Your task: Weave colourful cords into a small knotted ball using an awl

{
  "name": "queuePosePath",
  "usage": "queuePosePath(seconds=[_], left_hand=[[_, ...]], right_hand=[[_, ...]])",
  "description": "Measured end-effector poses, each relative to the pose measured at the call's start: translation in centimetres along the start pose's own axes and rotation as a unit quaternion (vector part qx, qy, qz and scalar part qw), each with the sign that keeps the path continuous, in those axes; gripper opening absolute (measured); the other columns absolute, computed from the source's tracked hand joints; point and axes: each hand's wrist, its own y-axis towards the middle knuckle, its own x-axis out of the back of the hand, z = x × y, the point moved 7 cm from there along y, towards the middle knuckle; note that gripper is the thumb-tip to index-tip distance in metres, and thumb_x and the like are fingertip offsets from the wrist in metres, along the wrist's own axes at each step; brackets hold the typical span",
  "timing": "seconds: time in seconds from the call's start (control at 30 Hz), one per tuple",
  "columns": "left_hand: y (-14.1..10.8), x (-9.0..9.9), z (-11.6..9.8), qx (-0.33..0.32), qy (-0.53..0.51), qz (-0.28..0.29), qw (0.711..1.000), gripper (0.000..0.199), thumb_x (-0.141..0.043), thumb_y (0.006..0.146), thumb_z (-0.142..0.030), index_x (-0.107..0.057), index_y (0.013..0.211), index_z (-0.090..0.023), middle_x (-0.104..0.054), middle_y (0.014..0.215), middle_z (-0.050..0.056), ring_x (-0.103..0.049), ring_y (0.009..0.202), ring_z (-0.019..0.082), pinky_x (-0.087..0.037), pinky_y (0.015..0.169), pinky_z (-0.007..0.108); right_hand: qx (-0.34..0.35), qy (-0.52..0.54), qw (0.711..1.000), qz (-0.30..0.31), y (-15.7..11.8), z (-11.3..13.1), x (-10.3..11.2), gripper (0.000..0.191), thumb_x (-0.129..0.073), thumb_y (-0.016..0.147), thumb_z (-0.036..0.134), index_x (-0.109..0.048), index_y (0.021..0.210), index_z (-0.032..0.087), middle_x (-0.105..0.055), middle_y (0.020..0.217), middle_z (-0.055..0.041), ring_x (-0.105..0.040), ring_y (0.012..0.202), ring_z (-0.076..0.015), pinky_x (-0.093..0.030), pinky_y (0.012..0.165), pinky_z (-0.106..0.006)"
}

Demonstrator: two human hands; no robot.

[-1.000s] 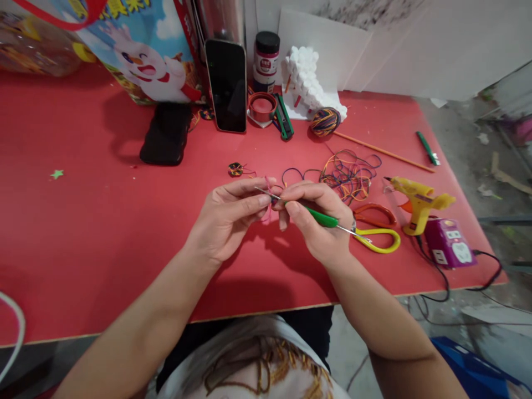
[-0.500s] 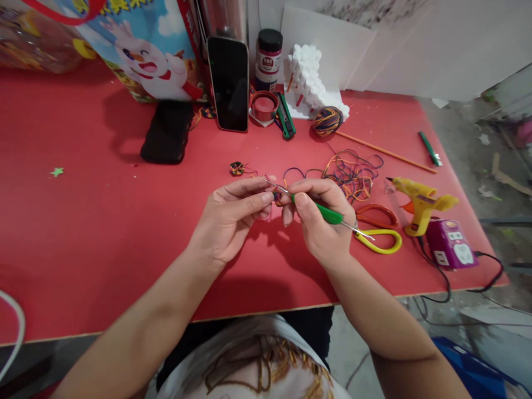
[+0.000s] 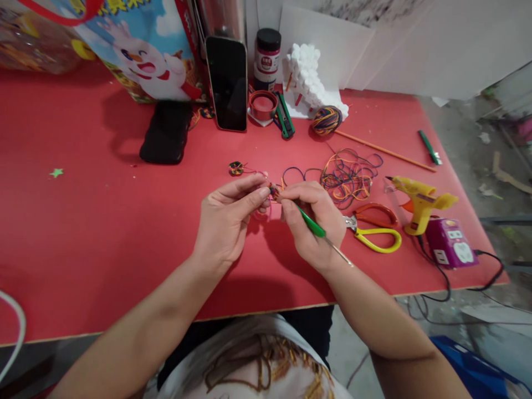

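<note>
My left hand (image 3: 233,213) pinches a small multicoloured crochet piece (image 3: 274,192) between thumb and fingers, with a loop of pink yarn hanging below. In my right hand (image 3: 313,221) is a crochet hook with a green handle (image 3: 310,220), gripped like a pen; its front tip meets the piece and is hidden by fingers. The metal back end points down and right. Just behind my hands lies a small round crocheted disc (image 3: 236,168). Tangled multicoloured yarn (image 3: 349,174) spreads beyond my right hand, and a yarn ball (image 3: 326,121) sits farther back.
Right of my hand are scissors (image 3: 378,239) with red and yellow handles, a yellow glue gun (image 3: 421,202) and a purple power box (image 3: 451,244) with cables. At the back stand a phone (image 3: 226,83), a jar (image 3: 266,60) and a green cutter (image 3: 285,116). A black case (image 3: 165,133) lies left.
My right hand has moved slightly left and turned, so the hook now slopes more steeply. Its tip, visible before, is now at the piece and covered. My left hand has barely moved.
</note>
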Motion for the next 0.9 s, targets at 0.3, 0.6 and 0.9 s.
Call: queuePosePath(seconds=[0.3,0.6,0.9], left_hand=[[0.29,0.08,0.70,0.037,0.003,0.013,0.999,0.017,-0.094,0.075,-0.017,-0.087,0.090,-0.020,-0.078,0.075,0.000,-0.064,0.060,0.006,-0.056,0.060,0.018],[0.19,0.12,0.46,0.019,0.014,0.003,1.000,0.019,-0.096,0.073,-0.020,-0.088,0.089,-0.021,-0.079,0.077,0.001,-0.062,0.060,0.006,-0.054,0.057,0.017],[0.20,-0.34,0.72,0.057,-0.037,0.037,0.997,0.020,-0.094,0.075,-0.022,-0.088,0.094,-0.019,-0.081,0.082,0.003,-0.056,0.052,0.003,-0.044,0.046,0.013]], right_hand=[[0.041,-0.074,0.996,0.002,0.08,0.17,-0.24,0.011,-0.068,0.105,0.027,-0.072,0.115,0.028,-0.080,0.106,-0.0035,-0.076,0.097,-0.0185,-0.062,0.088,-0.033],[-0.019,-0.067,0.998,0.002,-0.08,-0.19,-0.04,0.012,-0.068,0.106,0.032,-0.074,0.115,0.027,-0.082,0.109,-0.0031,-0.079,0.095,-0.0178,-0.063,0.087,-0.032],[0.031,-0.079,0.996,0.040,-0.06,0.14,-0.77,0.012,-0.065,0.108,0.032,-0.072,0.117,0.029,-0.083,0.110,-0.0031,-0.079,0.101,-0.0182,-0.064,0.090,-0.031]])
